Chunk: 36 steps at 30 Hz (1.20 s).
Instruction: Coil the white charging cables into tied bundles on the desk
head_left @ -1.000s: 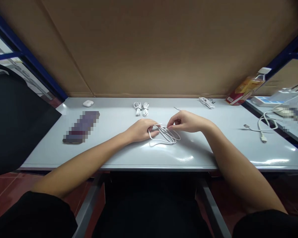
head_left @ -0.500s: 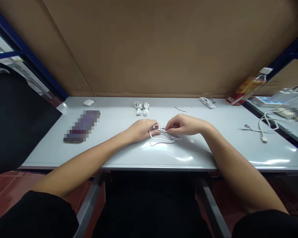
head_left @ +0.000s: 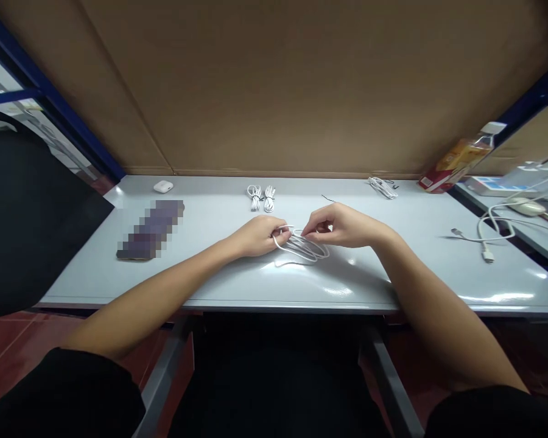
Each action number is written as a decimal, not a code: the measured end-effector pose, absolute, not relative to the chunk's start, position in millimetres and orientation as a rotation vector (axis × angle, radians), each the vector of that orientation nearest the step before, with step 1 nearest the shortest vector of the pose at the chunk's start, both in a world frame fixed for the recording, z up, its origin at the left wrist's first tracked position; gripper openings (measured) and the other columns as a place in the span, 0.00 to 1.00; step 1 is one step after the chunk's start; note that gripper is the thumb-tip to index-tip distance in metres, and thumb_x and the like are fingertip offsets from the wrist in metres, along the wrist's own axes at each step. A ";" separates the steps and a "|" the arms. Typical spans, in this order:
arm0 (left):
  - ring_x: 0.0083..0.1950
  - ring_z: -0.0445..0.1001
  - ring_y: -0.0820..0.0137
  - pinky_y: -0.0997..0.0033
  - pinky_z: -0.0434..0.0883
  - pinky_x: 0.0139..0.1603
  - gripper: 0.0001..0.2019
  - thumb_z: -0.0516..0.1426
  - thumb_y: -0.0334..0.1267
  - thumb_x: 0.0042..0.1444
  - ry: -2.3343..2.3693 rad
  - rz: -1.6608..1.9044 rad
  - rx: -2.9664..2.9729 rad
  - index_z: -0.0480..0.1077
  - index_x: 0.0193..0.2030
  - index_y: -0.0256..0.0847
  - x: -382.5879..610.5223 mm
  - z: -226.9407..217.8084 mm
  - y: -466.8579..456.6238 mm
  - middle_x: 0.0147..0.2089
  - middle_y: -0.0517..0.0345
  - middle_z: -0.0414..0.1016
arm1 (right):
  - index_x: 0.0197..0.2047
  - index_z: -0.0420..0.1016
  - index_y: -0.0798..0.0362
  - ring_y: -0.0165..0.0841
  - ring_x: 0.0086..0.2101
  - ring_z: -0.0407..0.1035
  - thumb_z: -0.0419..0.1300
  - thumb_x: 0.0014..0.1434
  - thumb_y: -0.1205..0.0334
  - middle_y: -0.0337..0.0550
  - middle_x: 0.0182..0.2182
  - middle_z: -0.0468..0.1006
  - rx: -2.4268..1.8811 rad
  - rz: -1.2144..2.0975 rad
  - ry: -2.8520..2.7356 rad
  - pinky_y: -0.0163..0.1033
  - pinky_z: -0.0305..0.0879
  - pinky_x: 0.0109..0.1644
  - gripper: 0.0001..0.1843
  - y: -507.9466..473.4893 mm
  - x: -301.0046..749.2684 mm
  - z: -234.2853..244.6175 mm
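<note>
White cable (head_left: 305, 248), loosely coiled, is what this person has going on in the head view, and it's lying around the middle of a glossy grey desk (head_left: 237, 283), right between the two hands. Left hand (head_left: 259, 236) has thumb and fingers closed on one side of the loops, with a bit of cable sticking out past the fingers. Right hand (head_left: 340, 225) comes in from the other side, thumb and fingertips pinched together on the top of the coil, the rest of the fingers curled in.

Just behind the hands sit two bundled cables (head_left: 269, 199) side by side, and a thin black strip (head_left: 329, 198) is partly hidden behind the right hand. Further right at the back there's another cable bundle (head_left: 383, 188), then a bottle (head_left: 459, 159) near the corner. Over on the left: a small white case (head_left: 163, 187) and a dark slab (head_left: 153, 228), pixelated so no clue on details. A loose cable (head_left: 487, 253) trails in from the right.
</note>
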<state>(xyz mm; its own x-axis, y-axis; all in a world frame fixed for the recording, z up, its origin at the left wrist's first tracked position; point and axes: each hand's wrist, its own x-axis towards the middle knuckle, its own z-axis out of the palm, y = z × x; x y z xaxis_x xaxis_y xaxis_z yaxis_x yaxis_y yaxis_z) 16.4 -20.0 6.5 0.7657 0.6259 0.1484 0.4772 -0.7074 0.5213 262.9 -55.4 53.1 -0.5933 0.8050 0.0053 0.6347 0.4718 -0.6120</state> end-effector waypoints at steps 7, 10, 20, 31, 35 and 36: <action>0.30 0.62 0.70 0.68 0.56 0.33 0.15 0.51 0.44 0.66 0.933 0.544 2.436 0.60 0.28 0.41 20.8 2.7 -21.2 0.28 0.61 0.66 | 0.34 0.84 0.53 0.29 0.25 0.63 0.62 0.55 0.64 0.40 0.26 0.78 -1.188 0.808 -2.517 0.37 0.54 0.31 0.08 -55.6 251.5 39.8; 0.29 0.62 0.70 0.68 0.56 0.33 0.15 0.52 0.44 0.65 0.992 0.587 2.384 0.59 0.28 0.42 21.9 0.5 -21.6 0.27 0.61 0.66 | 0.30 0.82 0.53 0.29 0.26 0.59 0.61 0.54 0.67 0.39 0.25 0.75 -1.209 0.661 -2.534 0.38 0.51 0.32 0.07 -56.9 243.7 34.9; 0.29 0.60 0.71 0.67 0.55 0.32 0.18 0.51 0.44 0.67 0.981 0.624 2.343 0.56 0.26 0.42 19.8 1.0 -23.1 0.25 0.63 0.60 | 0.20 0.68 0.53 0.29 0.25 0.56 0.57 0.52 0.73 0.37 0.21 0.68 -1.350 0.425 -2.534 0.39 0.50 0.34 0.12 -61.1 230.1 34.5; 0.38 0.68 0.69 0.69 0.63 0.42 0.11 0.50 0.36 0.64 0.664 0.538 2.220 0.73 0.39 0.40 6.2 7.9 -15.6 0.36 0.61 0.73 | 0.44 0.72 0.50 0.30 0.26 0.68 0.64 0.59 0.60 0.35 0.27 0.78 -1.356 0.667 -2.266 0.34 0.57 0.30 0.10 -63.0 232.8 29.3; 0.29 0.58 0.73 0.71 0.57 0.32 0.14 0.54 0.45 0.65 0.724 0.497 2.248 0.73 0.34 0.39 6.7 8.4 -15.9 0.28 0.63 0.64 | 0.38 0.73 0.51 0.29 0.25 0.65 0.64 0.59 0.55 0.37 0.25 0.76 -1.448 0.608 -2.257 0.36 0.54 0.30 0.09 -60.4 232.7 29.0; 0.29 0.58 0.73 0.71 0.57 0.31 0.15 0.54 0.46 0.66 0.744 0.509 2.253 0.73 0.33 0.39 7.5 8.0 -16.3 0.28 0.63 0.64 | 0.36 0.72 0.51 0.29 0.25 0.64 0.65 0.59 0.55 0.37 0.25 0.75 -1.446 0.588 -2.269 0.36 0.53 0.30 0.10 -59.1 232.9 29.0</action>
